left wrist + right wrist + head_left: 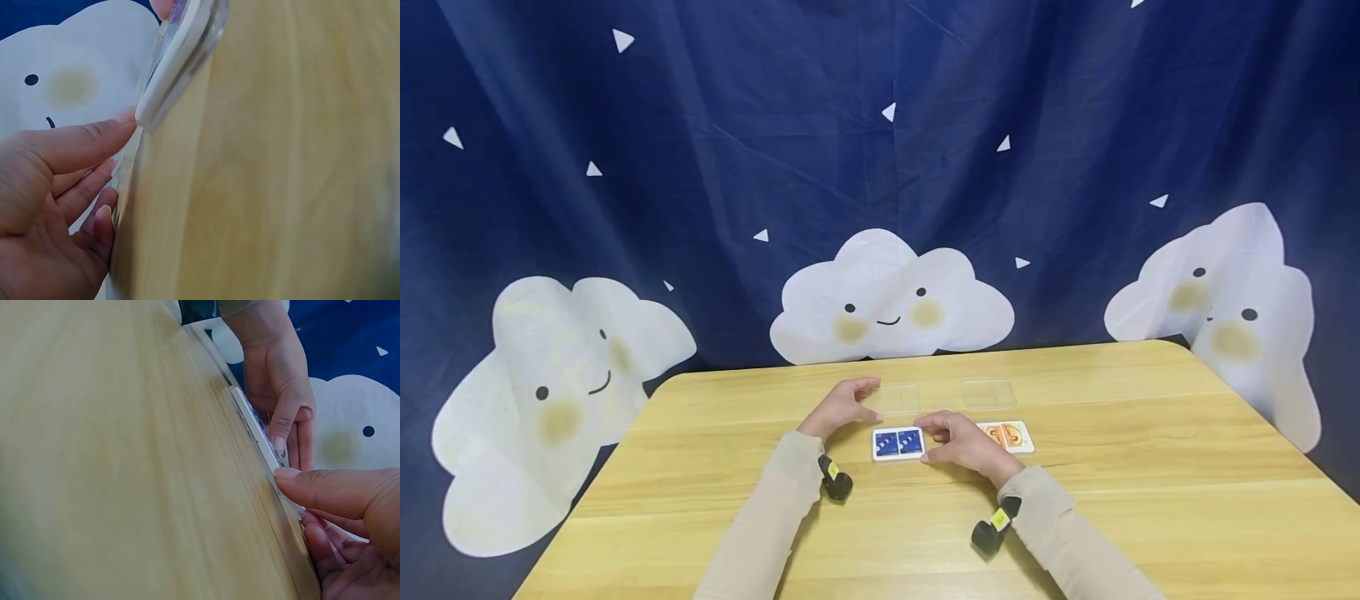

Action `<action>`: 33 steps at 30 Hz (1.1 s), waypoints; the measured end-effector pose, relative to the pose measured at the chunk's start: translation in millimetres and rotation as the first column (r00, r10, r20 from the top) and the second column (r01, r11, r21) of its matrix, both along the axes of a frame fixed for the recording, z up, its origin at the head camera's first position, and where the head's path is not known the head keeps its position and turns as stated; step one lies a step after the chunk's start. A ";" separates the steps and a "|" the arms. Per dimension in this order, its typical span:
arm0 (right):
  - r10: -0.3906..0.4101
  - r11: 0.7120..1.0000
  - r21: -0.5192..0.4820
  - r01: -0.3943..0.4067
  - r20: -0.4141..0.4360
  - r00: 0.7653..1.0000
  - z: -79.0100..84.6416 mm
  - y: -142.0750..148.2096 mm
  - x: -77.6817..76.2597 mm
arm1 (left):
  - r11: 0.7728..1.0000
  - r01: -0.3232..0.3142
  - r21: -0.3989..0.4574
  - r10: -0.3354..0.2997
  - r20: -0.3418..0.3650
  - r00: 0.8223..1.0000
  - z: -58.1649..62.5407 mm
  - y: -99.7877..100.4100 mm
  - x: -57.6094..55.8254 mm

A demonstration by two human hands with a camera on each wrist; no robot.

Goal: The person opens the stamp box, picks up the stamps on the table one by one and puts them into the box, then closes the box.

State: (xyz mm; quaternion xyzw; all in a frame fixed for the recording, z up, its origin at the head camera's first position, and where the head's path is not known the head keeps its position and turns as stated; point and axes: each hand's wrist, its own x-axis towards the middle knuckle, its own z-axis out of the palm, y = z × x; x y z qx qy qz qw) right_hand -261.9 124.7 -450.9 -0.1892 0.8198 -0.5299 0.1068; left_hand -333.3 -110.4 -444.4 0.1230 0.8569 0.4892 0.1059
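Observation:
A flat stack of white cards with two dark blue printed panels [898,443] lies in a shallow clear case, mid-table. My right hand [962,444] grips its right end, thumb at the near edge and fingers at the far edge. In the right wrist view that thumb [312,487] presses the stack's edge. Just behind the stack lies a clear plastic lid [898,399]. My left hand [842,406] spans the lid's left end, with thumb at its near corner and fingertips at its far corner. The left wrist view shows the left thumb [94,142] overlapping the stack's corner.
Right of my right hand sits a second white stack with orange prints [1017,436], partly covered by that hand. Another clear lid [988,394] lies behind it. The wooden table [700,483] ends at a dark blue curtain [820,150] with cloud faces.

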 end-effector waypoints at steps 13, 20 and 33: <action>-0.008 1.000 0.020 0.008 0.002 1.000 0.5 -1.0 0.4 | 0.997 -0.077 -0.012 0.077 -0.017 0.997 -3.2 4.0 -2.7; -0.010 1.000 0.029 0.010 -0.001 1.000 -1.0 -0.8 -1.9 | 0.995 -0.091 -0.033 0.089 -0.040 0.995 -3.1 3.4 -2.3; -0.019 1.000 0.017 0.019 0.021 1.000 -0.7 -1.1 -0.4 | 0.990 -0.128 -0.053 0.125 -0.054 0.991 1.7 5.7 6.2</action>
